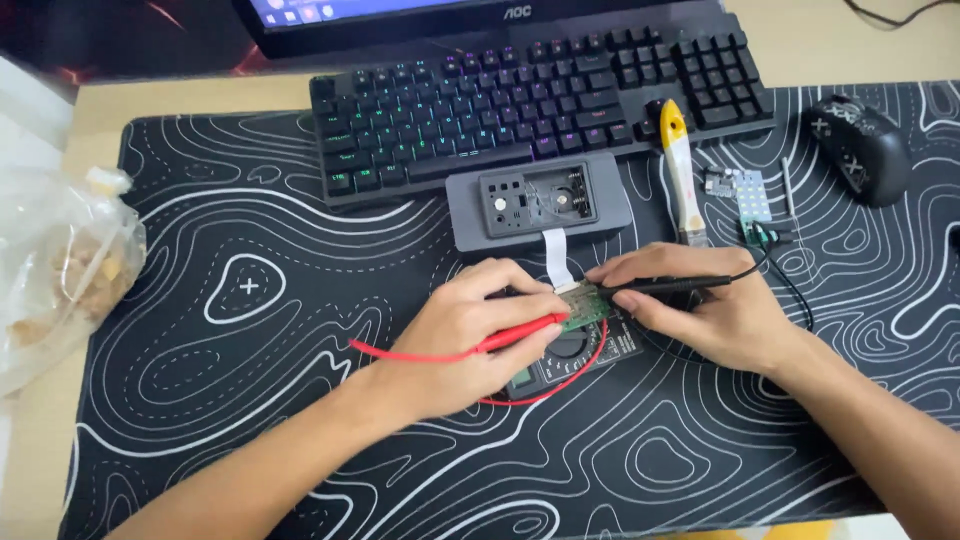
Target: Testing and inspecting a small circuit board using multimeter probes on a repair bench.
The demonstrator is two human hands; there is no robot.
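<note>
Left hand [470, 335] gripping red probe [520, 333]; right hand [700, 310] gripping black probe [675, 286]. Both tips set on small green circuit board [583, 306], held above multimeter [575, 352], just below grey housing [540, 204] and joined to it by white ribbon cable [556, 252]. Housing already opened; probing apparently under way, reassembly not yet done. Work surface: black desk mat [250, 340] with white contour lines. Behind: backlit keyboard [520, 95], brush [680, 170], mouse [860, 145], plastic bag [60, 270] at left.

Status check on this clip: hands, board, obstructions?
Left hand grips red probe. Right hand grips black probe. Both tips on green circuit board. Nothing obstructing.
</note>
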